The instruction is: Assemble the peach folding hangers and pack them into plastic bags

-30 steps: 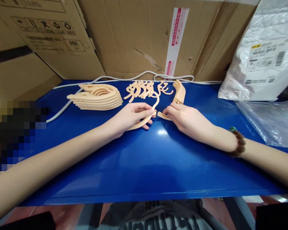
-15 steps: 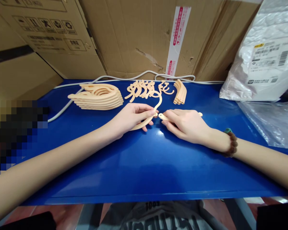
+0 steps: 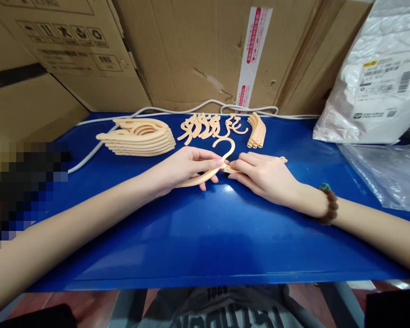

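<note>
Cardboard boxes (image 3: 191,54) wall in the far edge of the blue table (image 3: 225,246), and a white parcel (image 3: 372,109) stands at its far right corner. Toward the far left corner lies a stack of curved pieces (image 3: 140,143). Around mid-table, the left hand (image 3: 182,168) pinches a curved arm (image 3: 198,180) slanting from near left to far right; the right hand (image 3: 268,175) curls over a short piece (image 3: 230,170), its end meeting that arm. Beyond the hands lie bundled short pieces (image 3: 257,132), then loose hooks (image 3: 203,126). The pinched hook (image 3: 231,146) points toward the far edge, tip curling left.
</note>
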Demonstrator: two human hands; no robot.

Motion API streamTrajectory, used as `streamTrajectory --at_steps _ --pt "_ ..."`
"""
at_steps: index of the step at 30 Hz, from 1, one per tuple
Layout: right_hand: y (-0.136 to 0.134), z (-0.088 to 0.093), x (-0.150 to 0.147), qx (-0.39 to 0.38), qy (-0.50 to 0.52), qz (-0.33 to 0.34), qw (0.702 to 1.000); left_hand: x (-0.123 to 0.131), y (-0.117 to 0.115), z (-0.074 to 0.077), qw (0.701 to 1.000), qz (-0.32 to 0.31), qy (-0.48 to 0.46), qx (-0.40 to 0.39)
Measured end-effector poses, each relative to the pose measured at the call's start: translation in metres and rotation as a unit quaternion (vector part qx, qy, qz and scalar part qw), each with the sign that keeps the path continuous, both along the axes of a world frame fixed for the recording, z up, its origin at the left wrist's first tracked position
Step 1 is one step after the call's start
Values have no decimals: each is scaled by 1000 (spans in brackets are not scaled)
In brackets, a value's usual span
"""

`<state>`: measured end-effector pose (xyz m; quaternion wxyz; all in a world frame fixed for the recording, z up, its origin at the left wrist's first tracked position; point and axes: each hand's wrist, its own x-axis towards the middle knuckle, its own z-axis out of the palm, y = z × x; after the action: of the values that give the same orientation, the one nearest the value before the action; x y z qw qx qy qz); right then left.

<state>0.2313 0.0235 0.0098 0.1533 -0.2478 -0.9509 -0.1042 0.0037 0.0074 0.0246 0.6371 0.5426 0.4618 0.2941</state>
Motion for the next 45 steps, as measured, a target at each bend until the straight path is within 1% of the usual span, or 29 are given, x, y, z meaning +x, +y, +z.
streamTrajectory --at_steps 5,9,14,18,24,30,35,41,45 --pt "-1 0 1 0 25 28 999 2 0 2 1000 -10 -18 -3" --pt "-2 0 1 22 31 36 999 4 -3 4 1000 -9 -10 24" --pt "-3 0 0 51 16 38 998 7 -5 6 999 -2 1 49" --pt "-4 0 0 70 9 32 997 8 -6 5 998 3 1 59" --pt "-6 1 1 47 0 21 999 6 -6 2 997 13 -5 72" --pt "-8 1 1 23 -17 3 1000 5 -7 3 996 13 11 82" --pt "-9 0 0 21 -19 0 1000 5 -8 2 992 20 46 115" --pt "-10 0 0 24 -26 -11 999 4 -13 -1 978 21 92 188" --pt "-9 1 1 15 -27 -9 999 3 -14 0 975 -2 106 195"
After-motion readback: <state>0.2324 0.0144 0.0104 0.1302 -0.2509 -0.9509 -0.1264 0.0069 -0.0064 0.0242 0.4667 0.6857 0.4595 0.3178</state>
